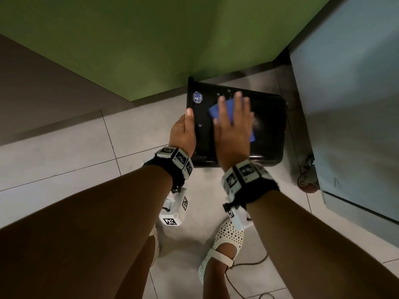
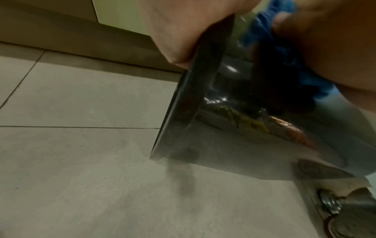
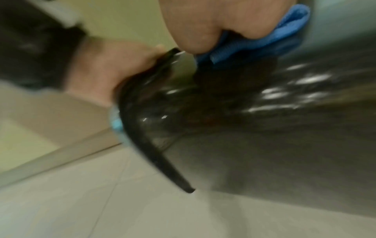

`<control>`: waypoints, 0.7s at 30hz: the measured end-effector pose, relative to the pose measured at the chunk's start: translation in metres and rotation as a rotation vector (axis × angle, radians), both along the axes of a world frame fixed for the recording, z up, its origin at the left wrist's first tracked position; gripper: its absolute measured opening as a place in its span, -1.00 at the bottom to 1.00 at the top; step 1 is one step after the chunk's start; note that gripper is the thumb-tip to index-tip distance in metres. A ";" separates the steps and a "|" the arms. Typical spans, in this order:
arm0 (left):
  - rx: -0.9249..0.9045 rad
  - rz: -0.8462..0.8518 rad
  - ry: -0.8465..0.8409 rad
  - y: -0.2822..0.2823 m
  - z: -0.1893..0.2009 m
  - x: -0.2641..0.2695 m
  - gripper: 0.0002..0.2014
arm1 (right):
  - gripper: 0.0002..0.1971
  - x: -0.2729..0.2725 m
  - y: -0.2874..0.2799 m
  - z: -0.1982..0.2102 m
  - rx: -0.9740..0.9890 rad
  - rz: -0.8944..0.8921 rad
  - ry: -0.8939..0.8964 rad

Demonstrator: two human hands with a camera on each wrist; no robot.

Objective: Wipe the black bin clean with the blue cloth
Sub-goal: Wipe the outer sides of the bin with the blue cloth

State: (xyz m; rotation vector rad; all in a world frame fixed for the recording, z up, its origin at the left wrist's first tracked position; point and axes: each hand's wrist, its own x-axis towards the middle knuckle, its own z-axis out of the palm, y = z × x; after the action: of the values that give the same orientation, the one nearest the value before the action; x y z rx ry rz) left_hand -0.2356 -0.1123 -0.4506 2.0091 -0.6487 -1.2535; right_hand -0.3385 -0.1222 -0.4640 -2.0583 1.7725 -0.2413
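The glossy black bin lies tipped on its side above the tiled floor, rim to the left, with a "7.85" sticker near the rim. My left hand grips the rim, thumb lying on the outer wall; its other fingers are hidden. My right hand lies flat with straight fingers on the blue cloth, pressing it against the bin's upper side. In the left wrist view the bin fills the right half, with the cloth above it. The blurred right wrist view shows the cloth under my palm.
A green wall panel stands just behind the bin. A grey-blue cabinet on a castor wheel is close on the right. My feet in white shoes and a thin cable are on the floor below.
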 end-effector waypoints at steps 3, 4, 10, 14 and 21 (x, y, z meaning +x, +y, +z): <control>-0.029 -0.007 -0.009 0.001 -0.002 0.000 -0.55 | -0.50 0.014 0.000 0.003 0.011 0.059 -0.011; -0.030 -0.019 -0.026 0.000 -0.003 0.001 -0.55 | -0.52 0.017 -0.009 0.002 0.026 0.022 -0.027; -0.034 -0.003 0.029 0.003 -0.002 0.002 -0.53 | -0.54 0.028 -0.040 0.006 0.057 0.048 -0.050; 0.001 0.032 0.093 -0.002 0.005 0.002 -0.51 | -0.50 -0.005 0.017 -0.001 -0.052 0.410 -0.015; 0.051 0.028 0.136 0.001 0.005 0.004 -0.48 | -0.54 -0.022 0.058 -0.007 -0.059 0.416 -0.042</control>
State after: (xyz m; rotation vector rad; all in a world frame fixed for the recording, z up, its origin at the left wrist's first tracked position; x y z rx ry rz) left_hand -0.2318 -0.1113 -0.4456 1.9469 -0.5269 -1.3887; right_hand -0.3602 -0.0640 -0.4709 -2.3840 1.2857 -0.2119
